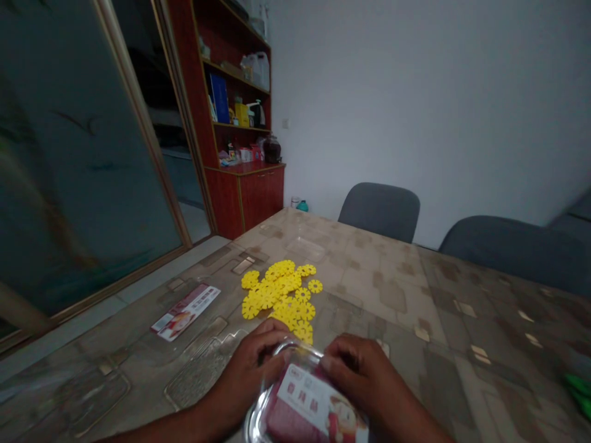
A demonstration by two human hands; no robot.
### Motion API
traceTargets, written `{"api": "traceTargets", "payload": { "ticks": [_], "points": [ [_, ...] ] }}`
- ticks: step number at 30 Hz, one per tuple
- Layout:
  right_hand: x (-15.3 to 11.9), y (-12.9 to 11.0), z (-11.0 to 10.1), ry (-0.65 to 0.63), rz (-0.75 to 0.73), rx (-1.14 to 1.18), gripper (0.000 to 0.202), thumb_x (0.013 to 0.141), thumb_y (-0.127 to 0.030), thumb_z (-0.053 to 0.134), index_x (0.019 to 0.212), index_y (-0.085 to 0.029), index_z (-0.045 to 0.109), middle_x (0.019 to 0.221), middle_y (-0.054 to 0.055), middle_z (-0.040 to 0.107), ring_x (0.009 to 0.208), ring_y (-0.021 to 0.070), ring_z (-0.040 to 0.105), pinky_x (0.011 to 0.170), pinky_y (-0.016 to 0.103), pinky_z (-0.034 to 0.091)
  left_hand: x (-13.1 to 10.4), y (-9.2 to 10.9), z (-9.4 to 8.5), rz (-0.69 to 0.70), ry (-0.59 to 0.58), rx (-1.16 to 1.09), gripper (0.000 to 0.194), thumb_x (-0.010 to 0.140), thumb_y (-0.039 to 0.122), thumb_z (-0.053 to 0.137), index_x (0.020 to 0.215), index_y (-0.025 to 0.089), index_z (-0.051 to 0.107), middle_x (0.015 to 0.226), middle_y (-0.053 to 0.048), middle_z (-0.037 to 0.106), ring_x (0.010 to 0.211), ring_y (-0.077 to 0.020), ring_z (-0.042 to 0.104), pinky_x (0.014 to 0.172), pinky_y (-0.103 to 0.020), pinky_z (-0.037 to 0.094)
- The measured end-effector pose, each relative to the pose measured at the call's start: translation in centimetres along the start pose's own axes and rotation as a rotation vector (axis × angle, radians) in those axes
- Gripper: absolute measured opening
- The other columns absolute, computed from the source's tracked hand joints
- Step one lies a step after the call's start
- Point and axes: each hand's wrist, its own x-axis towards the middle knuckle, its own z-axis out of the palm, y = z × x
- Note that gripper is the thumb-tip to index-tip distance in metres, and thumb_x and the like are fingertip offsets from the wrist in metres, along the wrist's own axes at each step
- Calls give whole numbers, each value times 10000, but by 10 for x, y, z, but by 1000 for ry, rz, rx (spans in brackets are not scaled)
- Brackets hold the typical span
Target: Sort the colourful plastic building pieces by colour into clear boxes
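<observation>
Nearest, at the bottom of the view, a rounded clear plastic container (263,411) is held between the two bare hands, above the patterned brown and beige table (392,289). A white and maroon printed label (302,397) is seen on it. The container's far left rim is pinched between the thumb and bent fingers of the left hand (259,357). The far right corner is gripped by the right hand (357,366), its fingers curled and its thumb over the label; the hidden fingertips cannot be told.

With the container as the clock's centre, a textured clear plastic tray (201,372) is seen between nine and ten o'clock, beside the left forearm. A maroon and white printed card (185,312) is laid flat at ten o'clock. A loose pile of yellow notched plastic discs (277,289) is spread just short of twelve, partly overlapped. Part of a bright green object (578,389) is cut off by the view's edge at three.

Farther off, a shallow clear plastic box (305,247) is set at twelve. Grey rounded chairs (381,210) are placed at one and two, and a red wooden shelf unit (252,197) is seen between eleven and twelve.
</observation>
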Motion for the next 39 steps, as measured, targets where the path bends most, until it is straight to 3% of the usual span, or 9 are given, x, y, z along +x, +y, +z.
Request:
{"api": "traceTargets", "payload": {
  "ticks": [4, 14, 20, 26, 34, 39],
  "points": [
    [3, -8, 3, 50, -83, -48, 151, 827, -146, 629, 689, -164, 687, 732, 8, 584, 713, 158, 570, 641, 247, 376, 2, 1, 0, -10, 22, 18, 246, 835, 393, 624, 809, 176, 735, 872, -73, 594, 860, -245, 565, 728, -312, 453],
    [-1, -7, 7, 141, -135, -144, 124, 861, -146, 663, 789, -204, 746, 794, 28, 607, 852, 206, 587, 715, 280, 407, 1, 6, -6, 117, 99, 215, 170, 876, 309, 624, 942, 221, 754, 935, -79, 647, 881, -249, 597, 755, -339, 470],
    [-2, -6, 9, 184, -198, -210, 104, 881, -203, 620, 787, -200, 664, 799, 37, 613, 806, 217, 569, 703, 304, 406, 0, 7, -7, 142, 58, 386, 82, 884, 220, 606, 945, 204, 658, 916, -54, 625, 862, -228, 582, 757, -320, 441],
    [-3, -3, 11, 171, -231, -209, 103, 895, -225, 551, 797, -200, 566, 817, 53, 593, 801, 224, 551, 685, 303, 389, 2, 7, -10, 218, 0, 441, 60, 897, 241, 568, 920, 191, 592, 902, -33, 594, 841, -209, 550, 734, -298, 399],
    [3, -6, 6, 26, -90, -134, 95, 863, -199, 533, 776, -206, 496, 782, 23, 551, 727, 187, 511, 645, 272, 345, 21, 14, -20, 31, -159, 406, 116, 689, 157, 573, 800, 187, 555, 716, 30, 521, 663, -157, 462, 577, -244, 302],
    [3, -4, 7, -14, -63, -65, 101, 849, -224, 528, 769, -213, 468, 732, -6, 524, 683, 167, 472, 621, 259, 322, 30, 30, -21, -73, -242, 468, 108, 687, 156, 557, 792, 181, 560, 687, 29, 532, 649, -157, 472, 558, -239, 289]
  ]
}}
